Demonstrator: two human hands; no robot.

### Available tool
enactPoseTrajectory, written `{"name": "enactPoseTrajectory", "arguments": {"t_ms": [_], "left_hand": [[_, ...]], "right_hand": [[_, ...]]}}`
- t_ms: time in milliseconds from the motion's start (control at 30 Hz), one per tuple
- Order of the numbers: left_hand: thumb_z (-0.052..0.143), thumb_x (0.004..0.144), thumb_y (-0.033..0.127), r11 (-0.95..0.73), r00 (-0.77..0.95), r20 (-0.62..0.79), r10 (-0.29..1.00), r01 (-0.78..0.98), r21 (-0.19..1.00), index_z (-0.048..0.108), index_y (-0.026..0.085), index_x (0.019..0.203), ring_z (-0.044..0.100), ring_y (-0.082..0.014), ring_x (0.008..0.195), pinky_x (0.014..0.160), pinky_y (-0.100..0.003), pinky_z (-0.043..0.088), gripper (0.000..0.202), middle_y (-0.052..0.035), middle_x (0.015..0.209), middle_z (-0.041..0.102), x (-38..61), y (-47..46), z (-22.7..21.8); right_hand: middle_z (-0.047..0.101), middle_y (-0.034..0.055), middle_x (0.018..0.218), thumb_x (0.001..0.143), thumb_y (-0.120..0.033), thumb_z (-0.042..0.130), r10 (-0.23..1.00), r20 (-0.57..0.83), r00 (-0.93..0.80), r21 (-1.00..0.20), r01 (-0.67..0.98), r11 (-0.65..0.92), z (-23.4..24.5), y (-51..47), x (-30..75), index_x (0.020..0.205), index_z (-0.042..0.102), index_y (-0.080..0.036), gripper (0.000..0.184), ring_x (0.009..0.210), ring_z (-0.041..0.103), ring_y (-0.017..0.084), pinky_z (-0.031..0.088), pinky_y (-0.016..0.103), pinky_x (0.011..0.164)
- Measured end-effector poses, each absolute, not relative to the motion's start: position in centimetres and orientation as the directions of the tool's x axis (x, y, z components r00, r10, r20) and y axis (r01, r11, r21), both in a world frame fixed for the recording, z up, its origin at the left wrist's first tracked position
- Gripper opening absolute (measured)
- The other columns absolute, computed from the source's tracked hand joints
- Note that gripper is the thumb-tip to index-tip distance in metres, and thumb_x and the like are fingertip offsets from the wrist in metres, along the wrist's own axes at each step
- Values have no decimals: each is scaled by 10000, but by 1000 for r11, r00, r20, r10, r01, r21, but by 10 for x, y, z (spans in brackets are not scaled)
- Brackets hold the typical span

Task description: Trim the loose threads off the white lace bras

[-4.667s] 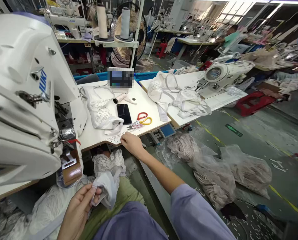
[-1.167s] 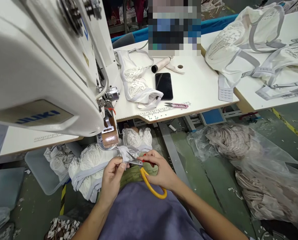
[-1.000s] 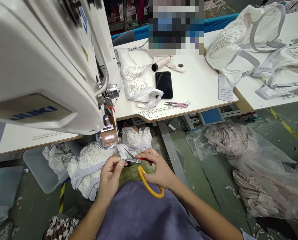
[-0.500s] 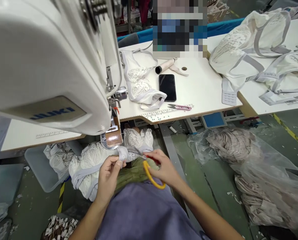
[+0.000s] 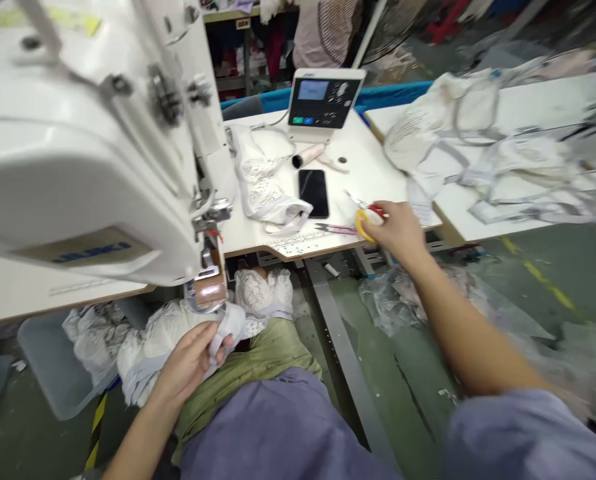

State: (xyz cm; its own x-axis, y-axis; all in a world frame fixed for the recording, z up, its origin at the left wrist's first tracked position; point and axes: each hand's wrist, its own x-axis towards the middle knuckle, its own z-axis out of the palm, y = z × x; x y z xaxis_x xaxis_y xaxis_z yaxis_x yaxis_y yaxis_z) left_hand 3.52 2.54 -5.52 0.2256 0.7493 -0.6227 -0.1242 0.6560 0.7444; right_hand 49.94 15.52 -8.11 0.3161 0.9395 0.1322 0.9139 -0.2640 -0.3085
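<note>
Between the fingers of my left hand point(image 5: 191, 360) is a pale grey strap point(image 5: 231, 325), just below the sewing machine's needle area. White lace bras point(image 5: 161, 330) lie bunched beside and behind that hand, over my lap. My right hand point(image 5: 398, 233) reaches out over the front edge of the table, closed on scissors point(image 5: 365, 220) with yellow and red handles, blades toward the upper left. Pink thread snips point(image 5: 339, 229) lie just left of the scissors. Whether the scissors touch the tabletop I cannot tell.
The white sewing machine point(image 5: 78, 167) fills the upper left. On the table point(image 5: 378, 160) are a black phone point(image 5: 313, 193), a fabric roll point(image 5: 308, 156), a lace bra point(image 5: 261, 180) and a control panel point(image 5: 323, 100). More bras point(image 5: 518, 160) lie right. A plastic bin point(image 5: 53, 367) stands lower left.
My right hand has moved with the scissors from beside my left hand, up and right to the table. My left hand still holds the strap, slightly lower. The view has shifted.
</note>
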Motion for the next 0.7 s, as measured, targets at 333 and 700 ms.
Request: {"name": "enactPoseTrajectory", "arguments": {"t_ms": [333, 700], "left_hand": [[711, 750, 512, 87, 20, -164, 986, 781, 618, 677, 247, 830, 685, -274, 718, 587, -294, 438, 279, -55, 786, 735, -8, 46, -52], [874, 711, 444, 400, -10, -401, 916, -58, 915, 678, 181, 872, 730, -215, 748, 740, -345, 587, 365, -42, 787, 739, 42, 34, -54]], "right_hand": [[655, 157, 1118, 1009, -298, 469, 983, 174, -59, -145, 986, 85, -95, 154, 435, 1196, 685, -152, 321, 1022, 576, 286, 421, 376, 909], [538, 10, 689, 1006, -273, 313, 977, 128, 169, -791, 612, -2, -89, 59, 388, 811, 452, -244, 241, 603, 505, 184, 400, 311, 606]]}}
